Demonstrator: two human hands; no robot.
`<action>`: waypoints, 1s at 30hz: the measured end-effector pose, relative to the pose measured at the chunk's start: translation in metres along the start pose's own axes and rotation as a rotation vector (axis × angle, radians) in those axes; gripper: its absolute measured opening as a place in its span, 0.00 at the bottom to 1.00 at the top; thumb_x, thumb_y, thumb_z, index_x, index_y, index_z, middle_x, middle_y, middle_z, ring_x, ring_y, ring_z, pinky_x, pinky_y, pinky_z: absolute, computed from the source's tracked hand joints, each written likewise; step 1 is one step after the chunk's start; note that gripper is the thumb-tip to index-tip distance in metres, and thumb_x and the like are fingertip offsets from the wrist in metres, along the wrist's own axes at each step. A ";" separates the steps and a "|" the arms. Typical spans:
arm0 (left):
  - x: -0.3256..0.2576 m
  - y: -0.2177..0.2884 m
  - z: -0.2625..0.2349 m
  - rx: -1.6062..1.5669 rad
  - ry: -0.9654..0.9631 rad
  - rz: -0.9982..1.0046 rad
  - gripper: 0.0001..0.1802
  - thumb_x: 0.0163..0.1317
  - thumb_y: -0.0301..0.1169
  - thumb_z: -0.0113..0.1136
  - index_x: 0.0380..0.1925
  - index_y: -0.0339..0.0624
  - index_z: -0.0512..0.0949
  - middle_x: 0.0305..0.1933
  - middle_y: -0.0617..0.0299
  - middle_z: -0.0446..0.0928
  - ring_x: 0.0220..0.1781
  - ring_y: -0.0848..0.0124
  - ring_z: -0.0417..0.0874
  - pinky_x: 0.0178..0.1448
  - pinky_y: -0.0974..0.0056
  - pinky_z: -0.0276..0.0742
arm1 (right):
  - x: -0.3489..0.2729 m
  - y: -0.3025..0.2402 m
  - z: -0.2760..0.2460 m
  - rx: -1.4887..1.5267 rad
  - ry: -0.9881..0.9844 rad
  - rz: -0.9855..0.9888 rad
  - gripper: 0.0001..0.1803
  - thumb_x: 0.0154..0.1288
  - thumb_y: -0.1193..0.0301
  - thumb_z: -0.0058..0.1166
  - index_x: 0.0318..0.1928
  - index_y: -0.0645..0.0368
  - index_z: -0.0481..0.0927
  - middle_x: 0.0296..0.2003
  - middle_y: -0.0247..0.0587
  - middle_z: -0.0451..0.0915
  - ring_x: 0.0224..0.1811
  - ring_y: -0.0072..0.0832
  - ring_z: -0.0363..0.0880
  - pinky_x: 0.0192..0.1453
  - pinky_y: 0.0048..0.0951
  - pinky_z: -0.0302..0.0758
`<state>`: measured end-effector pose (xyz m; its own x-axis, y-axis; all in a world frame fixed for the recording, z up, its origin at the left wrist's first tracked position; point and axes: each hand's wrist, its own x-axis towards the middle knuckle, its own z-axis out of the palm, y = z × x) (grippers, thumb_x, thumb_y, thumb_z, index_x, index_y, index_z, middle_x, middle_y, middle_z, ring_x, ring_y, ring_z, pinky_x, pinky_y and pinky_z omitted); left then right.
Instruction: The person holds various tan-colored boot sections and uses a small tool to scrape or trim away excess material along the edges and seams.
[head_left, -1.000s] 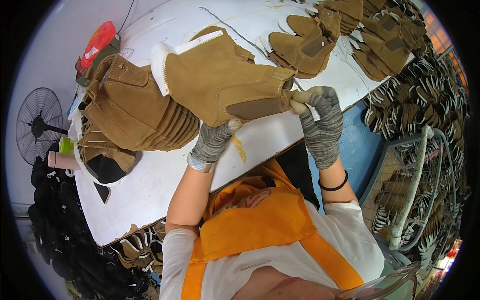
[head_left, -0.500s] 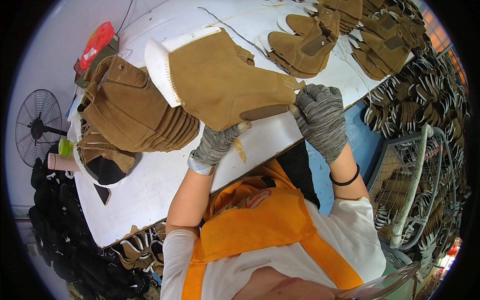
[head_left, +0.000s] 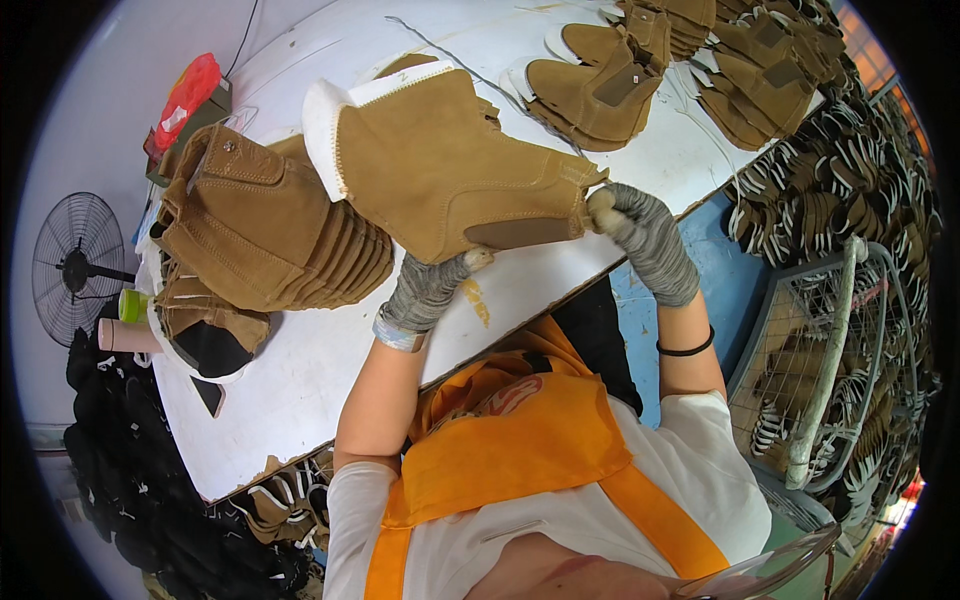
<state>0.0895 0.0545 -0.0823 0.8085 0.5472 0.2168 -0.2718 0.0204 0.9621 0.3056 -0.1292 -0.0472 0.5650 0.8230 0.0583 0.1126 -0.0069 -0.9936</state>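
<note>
A tan suede boot upper (head_left: 430, 150) with a white sewn-on edge and a brown elastic side panel is held above the white table, its shaft pointing right. My left hand (head_left: 428, 292), in a grey knitted glove with bare fingertips, grips its lower edge; the thumb shows and the other fingers are hidden beneath. My right hand (head_left: 648, 240), gloved alike, pinches the shaft's top edge near a small tab. A stack of similar uppers (head_left: 260, 225) leans close beside my left hand, and part of another piece shows behind the held upper.
More tan uppers (head_left: 595, 90) lie in piles across the far right of the white table (head_left: 300, 400). A wire trolley (head_left: 800, 370) stands at the right, before heaps of uppers (head_left: 820, 190). On the left are a black fan (head_left: 75, 258), a pink cup (head_left: 125, 337) and a red bag (head_left: 190, 95).
The upper has shifted slightly right and its shaft end has dipped. My right hand has turned at the shaft's top edge, now showing its pinching fingertips. My left hand keeps its grip.
</note>
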 end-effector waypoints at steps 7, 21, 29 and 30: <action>0.003 0.001 -0.002 -0.024 0.126 0.039 0.32 0.52 0.34 0.75 0.55 0.40 0.72 0.50 0.60 0.78 0.52 0.68 0.77 0.59 0.63 0.74 | 0.016 0.013 0.007 -0.306 0.210 -0.124 0.16 0.64 0.60 0.57 0.44 0.60 0.83 0.36 0.40 0.81 0.39 0.31 0.80 0.48 0.31 0.76; 0.004 -0.001 -0.006 0.046 0.106 -0.001 0.34 0.52 0.35 0.75 0.58 0.40 0.71 0.54 0.60 0.76 0.55 0.68 0.75 0.62 0.63 0.72 | 0.024 0.042 0.014 -0.916 0.112 -0.046 0.13 0.66 0.63 0.52 0.42 0.58 0.80 0.34 0.49 0.81 0.40 0.44 0.80 0.46 0.41 0.76; 0.007 -0.004 0.006 0.018 0.107 0.033 0.37 0.51 0.37 0.75 0.60 0.40 0.69 0.56 0.60 0.74 0.56 0.67 0.74 0.63 0.63 0.71 | -0.020 0.003 0.004 -0.258 0.353 -0.221 0.17 0.75 0.62 0.45 0.42 0.63 0.80 0.30 0.37 0.77 0.32 0.26 0.72 0.41 0.28 0.72; 0.007 -0.005 0.006 0.037 0.107 0.046 0.38 0.51 0.37 0.75 0.60 0.40 0.69 0.56 0.60 0.74 0.56 0.67 0.74 0.63 0.62 0.71 | -0.024 -0.002 0.010 -0.278 0.342 -0.255 0.17 0.75 0.62 0.45 0.43 0.63 0.80 0.30 0.37 0.77 0.32 0.25 0.73 0.40 0.29 0.72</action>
<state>0.0998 0.0532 -0.0843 0.7346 0.6333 0.2435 -0.2861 -0.0364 0.9575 0.2837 -0.1432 -0.0476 0.7211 0.5855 0.3705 0.4689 -0.0187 -0.8831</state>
